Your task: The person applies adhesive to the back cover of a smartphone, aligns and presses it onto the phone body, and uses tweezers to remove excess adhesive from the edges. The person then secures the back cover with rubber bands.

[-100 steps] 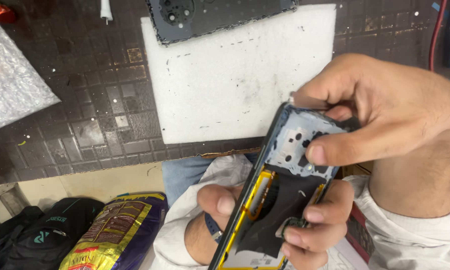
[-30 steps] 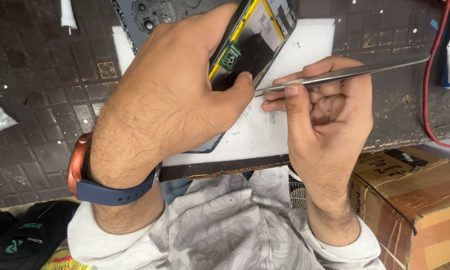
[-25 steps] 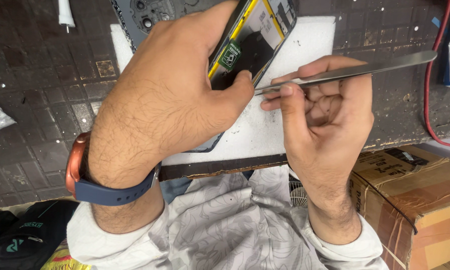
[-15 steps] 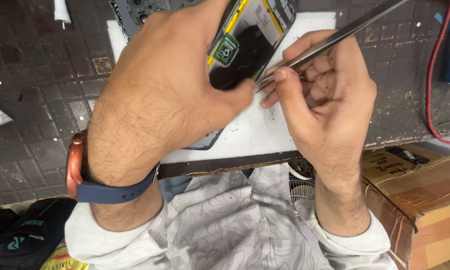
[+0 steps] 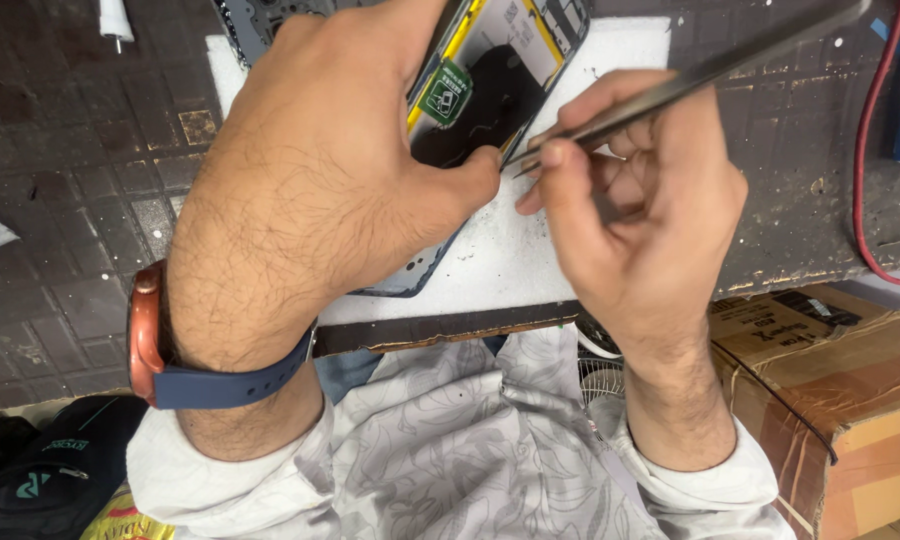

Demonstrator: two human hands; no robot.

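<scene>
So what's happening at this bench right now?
A person is working on an opened smartphone with a yellow-edged inner frame, its back cover off. The left hand holds the phone over a white foam pad on the dark tiled work mat. The right hand pinches slim metal tweezers, tips at the phone's lower edge beside the left thumb. A small green circuit piece shows inside. A cardboard box sits lower right.

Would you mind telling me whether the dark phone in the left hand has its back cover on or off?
Off: the dark phone shows its bare insides, a small green board and yellow edging, beside the left hand.
</scene>
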